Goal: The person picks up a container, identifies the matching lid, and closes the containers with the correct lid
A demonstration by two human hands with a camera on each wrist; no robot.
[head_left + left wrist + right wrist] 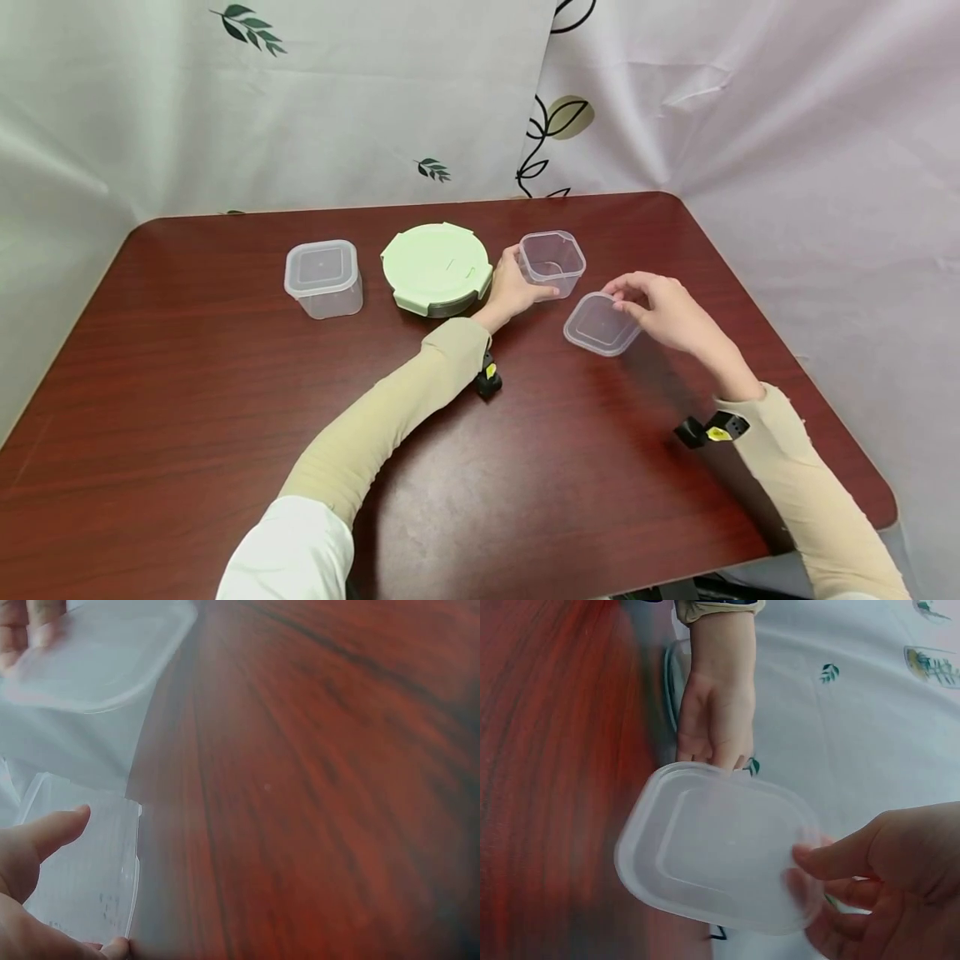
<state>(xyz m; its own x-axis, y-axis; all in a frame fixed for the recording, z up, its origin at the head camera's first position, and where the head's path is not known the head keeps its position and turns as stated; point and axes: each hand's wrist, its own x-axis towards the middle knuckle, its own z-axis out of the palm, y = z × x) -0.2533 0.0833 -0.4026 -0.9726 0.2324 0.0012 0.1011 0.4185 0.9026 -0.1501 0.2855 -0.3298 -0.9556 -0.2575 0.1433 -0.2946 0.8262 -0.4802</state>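
Note:
My left hand grips a clear square plastic container that has its top uncovered, thumb on the near side and fingers at the left side. In the left wrist view the thumb lies along the wall of that container. My right hand pinches a translucent square lid by its edge, to the right of and nearer than the container. The right wrist view shows the lid held flat between thumb and fingers, hiding part of the left hand behind it.
A round container with a pale green clip lid stands just left of my left hand. Farther left is a second clear square container with its lid on. The dark red wooden table meets pale leaf-patterned sheeting at the back.

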